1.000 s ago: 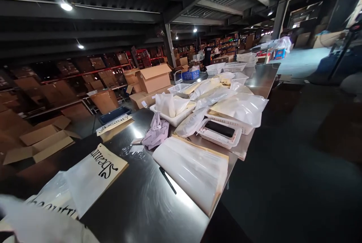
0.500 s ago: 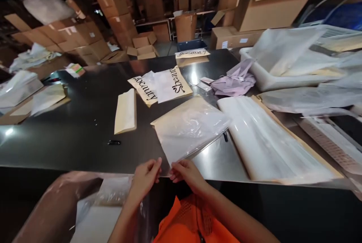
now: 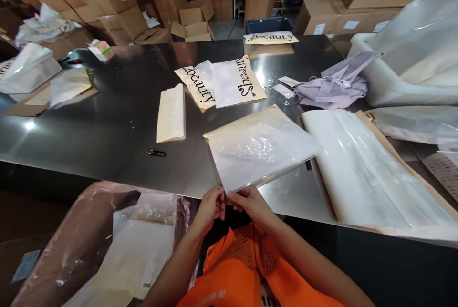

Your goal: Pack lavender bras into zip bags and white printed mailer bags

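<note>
Since half a second ago, the left hand (image 3: 214, 204) and the right hand (image 3: 246, 202) are drawing closer together, and the gap that was showing between their fingertips is narrowing to almost nothing. The bag (image 3: 263, 147) is lying flat on the worktop (image 3: 107, 140) just ahead of both hands, its near corner now reaching right to the fingertips at the edge. The right thumb and forefinger are meeting at that corner, while the left fingers are curling inward beside it; whether either hand is actually pinching the film, I cannot tell. The bag itself is keeping its place, its far right corner touching the sleeves (image 3: 358, 168) to the right of the right hand, a dark tip (image 3: 308, 164) showing from under its edge. Judging by this, the work is now centring on one corner of the bag, with the handling looking fine and close. Nothing around the hands is shifting otherwise: the snips (image 3: 155, 153) are resting ahead and to the left of the left hand, the folded pack (image 3: 171, 114) is lying beyond them, the printed bags (image 3: 232, 83) are staying farther ahead, and the lined bin (image 3: 89, 202) is standing below the worktop, left of the left hand.
</note>
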The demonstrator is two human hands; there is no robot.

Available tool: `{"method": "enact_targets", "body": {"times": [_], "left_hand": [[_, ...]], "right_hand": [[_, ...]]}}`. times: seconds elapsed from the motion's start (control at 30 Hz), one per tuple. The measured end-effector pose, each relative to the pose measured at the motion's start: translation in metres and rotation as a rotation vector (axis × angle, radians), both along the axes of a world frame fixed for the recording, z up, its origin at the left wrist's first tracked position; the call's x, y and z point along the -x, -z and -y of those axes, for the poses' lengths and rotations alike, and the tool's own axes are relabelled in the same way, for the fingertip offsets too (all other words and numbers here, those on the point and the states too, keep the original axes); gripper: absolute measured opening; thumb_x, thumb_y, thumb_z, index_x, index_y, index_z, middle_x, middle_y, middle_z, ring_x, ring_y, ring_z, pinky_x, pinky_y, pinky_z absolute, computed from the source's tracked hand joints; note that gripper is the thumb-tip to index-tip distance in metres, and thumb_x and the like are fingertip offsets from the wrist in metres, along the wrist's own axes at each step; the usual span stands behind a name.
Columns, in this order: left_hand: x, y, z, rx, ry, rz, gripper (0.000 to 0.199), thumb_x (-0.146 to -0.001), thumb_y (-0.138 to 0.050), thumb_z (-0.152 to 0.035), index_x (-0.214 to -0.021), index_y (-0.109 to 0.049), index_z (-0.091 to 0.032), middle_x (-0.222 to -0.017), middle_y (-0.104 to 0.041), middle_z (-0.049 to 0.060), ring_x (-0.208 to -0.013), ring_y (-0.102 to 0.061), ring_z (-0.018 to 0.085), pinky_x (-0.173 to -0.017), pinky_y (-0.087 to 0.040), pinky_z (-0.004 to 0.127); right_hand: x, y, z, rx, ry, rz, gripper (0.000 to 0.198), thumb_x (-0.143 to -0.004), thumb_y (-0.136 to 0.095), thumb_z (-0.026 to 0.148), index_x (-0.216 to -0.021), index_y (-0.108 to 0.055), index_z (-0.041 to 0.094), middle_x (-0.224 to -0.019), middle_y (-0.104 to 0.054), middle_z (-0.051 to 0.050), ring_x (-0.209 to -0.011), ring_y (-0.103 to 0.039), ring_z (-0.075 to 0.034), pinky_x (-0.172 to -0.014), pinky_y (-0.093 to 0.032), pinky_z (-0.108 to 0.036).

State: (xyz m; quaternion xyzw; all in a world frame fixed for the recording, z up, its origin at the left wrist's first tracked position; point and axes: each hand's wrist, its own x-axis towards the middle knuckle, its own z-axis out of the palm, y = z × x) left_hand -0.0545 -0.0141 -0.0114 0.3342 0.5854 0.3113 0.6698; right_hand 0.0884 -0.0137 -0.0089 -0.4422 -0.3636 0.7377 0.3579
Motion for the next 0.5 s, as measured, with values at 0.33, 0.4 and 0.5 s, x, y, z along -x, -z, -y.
{"method": "enact_targets", "body": {"times": [0.33, 0.4, 0.5], "left_hand": [[0.011, -0.028, 0.001, -0.638, 0.097, -0.688, 0.029, -0.086, -0.055, -0.044, -0.067, -0.050, -0.022, -0.065, -0.053, 0.000, -0.067, -0.052, 0.016, -0.066, -0.041, 0.029], [0.002, -0.043, -0.007, -0.835, 0.269, -0.839, 0.026, -0.086, -0.059, -0.046, -0.077, -0.057, -0.021, -0.080, -0.061, 0.003, -0.081, -0.058, 0.020, -0.074, -0.044, 0.031], [-0.026, -0.064, -0.029, -0.939, 0.568, -1.080, 0.033, -0.084, -0.064, -0.050, -0.091, -0.063, -0.018, -0.095, -0.066, 0.010, -0.095, -0.060, 0.028, -0.079, -0.046, 0.037]], "right_hand": [[-0.003, 0.008, 0.004, 0.136, 0.334, 0.086, 0.050, -0.063, -0.076, 0.063, -0.057, -0.059, 0.016, -0.048, -0.051, 0.001, -0.045, -0.043, -0.010, -0.047, -0.034, -0.025], [-0.001, 0.007, 0.004, 0.029, 0.280, 0.130, 0.048, -0.068, -0.072, 0.060, -0.055, -0.056, 0.017, -0.047, -0.049, 0.001, -0.046, -0.039, -0.010, -0.047, -0.032, -0.025], [0.006, 0.009, 0.005, -0.113, 0.285, 0.204, 0.036, -0.069, -0.071, 0.047, -0.055, -0.054, 0.018, -0.051, -0.051, 0.001, -0.049, -0.040, -0.011, -0.047, -0.033, -0.025]]}}
